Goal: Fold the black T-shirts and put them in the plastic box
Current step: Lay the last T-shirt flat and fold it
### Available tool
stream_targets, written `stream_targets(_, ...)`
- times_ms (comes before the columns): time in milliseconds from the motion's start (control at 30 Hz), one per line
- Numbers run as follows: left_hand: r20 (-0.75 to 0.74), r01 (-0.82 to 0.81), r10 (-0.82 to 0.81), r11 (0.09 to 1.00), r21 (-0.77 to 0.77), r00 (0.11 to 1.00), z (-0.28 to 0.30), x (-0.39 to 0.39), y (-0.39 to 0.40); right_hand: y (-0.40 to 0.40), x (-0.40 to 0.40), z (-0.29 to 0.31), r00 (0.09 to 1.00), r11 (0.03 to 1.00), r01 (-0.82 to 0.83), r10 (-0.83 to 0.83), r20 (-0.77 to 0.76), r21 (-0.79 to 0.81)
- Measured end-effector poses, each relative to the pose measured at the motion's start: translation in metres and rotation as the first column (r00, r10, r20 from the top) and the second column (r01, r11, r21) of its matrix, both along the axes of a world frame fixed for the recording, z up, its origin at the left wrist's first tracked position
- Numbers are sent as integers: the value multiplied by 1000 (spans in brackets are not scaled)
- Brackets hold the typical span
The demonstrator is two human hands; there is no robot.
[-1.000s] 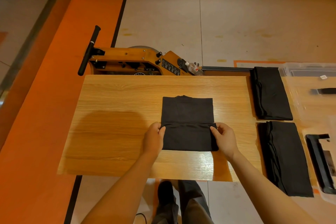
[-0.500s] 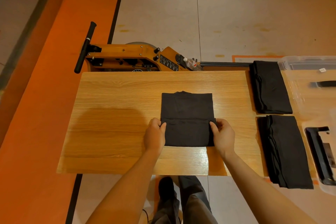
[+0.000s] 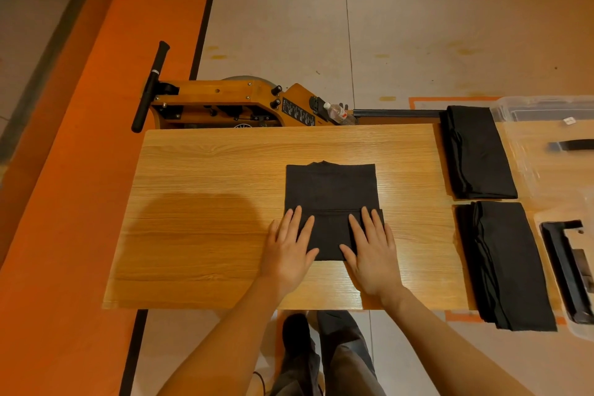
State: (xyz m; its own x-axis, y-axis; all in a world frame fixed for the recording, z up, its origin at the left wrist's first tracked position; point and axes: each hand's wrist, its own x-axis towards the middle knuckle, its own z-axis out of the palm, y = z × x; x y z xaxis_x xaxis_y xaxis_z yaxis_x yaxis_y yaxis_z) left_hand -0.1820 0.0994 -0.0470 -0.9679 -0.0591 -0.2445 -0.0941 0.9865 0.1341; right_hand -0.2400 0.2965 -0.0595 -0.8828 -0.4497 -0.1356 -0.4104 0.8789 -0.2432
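1. While both palms lay flat on the half-folded black cotton T-shirt [image 3: 331,199], the risk I saw was the short near flap springing open once the pressure came off; soft knit cloth holds a crease poorly.
2. The left hand [image 3: 287,251] rested with its fingers straight and spread, partly on the shirt's near-left corner and partly on the pale wood-grain tabletop [image 3: 209,202]. The right hand [image 3: 373,251] lay the same way on the near-right corner, fingers extended, gripping nothing.
3. Sliding the palms outward could drag the fabric over that smooth laminate and skew the neat rectangle, I judged.
4. The shirt sat near the middle of the tabletop, collar end at its far edge, with a visible fold line just beyond the fingertips.
5. Right of the tabletop lay two stacks of folded black garments: one farther stack [image 3: 477,151] and one nearer stack [image 3: 508,264], whose layered edges looked loose and uneven.
6. Further right of the tabletop stood the clear plastic storage box [image 3: 543,109], glossy and rigid, only partly in view; carrying the limp bundle there one-handed might let it unfold.
7. Beyond the tabletop's far edge stood an orange wooden rowing machine with a black handle [image 3: 225,100].
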Motion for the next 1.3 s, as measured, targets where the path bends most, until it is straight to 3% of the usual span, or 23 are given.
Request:
stream_targets(200, 128, 9, -5, 1000, -29, 992, 4, 0, -2, 3, 0, -2, 999, 998, -26, 23, 45, 66)
stream_targets(367, 136, -14, 15, 1000, -2, 991, 11, -4, -3, 2, -3, 2, 998, 999, 8, -11, 57, 45)
stream_targets(500, -9, -98, 99, 991, 92, 995, 15, -16, -10, -5, -19, 12, 991, 984, 134, -129, 46, -120)
stream_targets(600, -169, -188, 236, 948, 258, 957, 17, -36, -21, -15, -43, 27, 951, 907, 310, -297, 89, -284)
stream_targets(700, -210, -234, 339, 884, 405, 917, 22, -61, -33, -22, -70, 37, 902, 819, 431, -385, 193, -379)
stream_targets(900, -28, -459, 539, 742, 488, 842, 35, -113, -49, -34, -119, 46, 686, 560, 727, -563, 461, -398)
stream_targets(967, 36, -546, 611, 677, 493, 791, 34, -125, -54, -36, -132, 47, 640, 524, 767, -590, 491, -370)
stream_targets(1133, 162, -660, 694, 547, 516, 701, 23, -144, -64, -42, -159, 44, 599, 548, 794, -626, 500, -264)
stream_targets(1300, 181, -661, 679, 558, 502, 711, 16, -149, -67, -42, -169, 36, 604, 607, 773, -616, 505, -185)
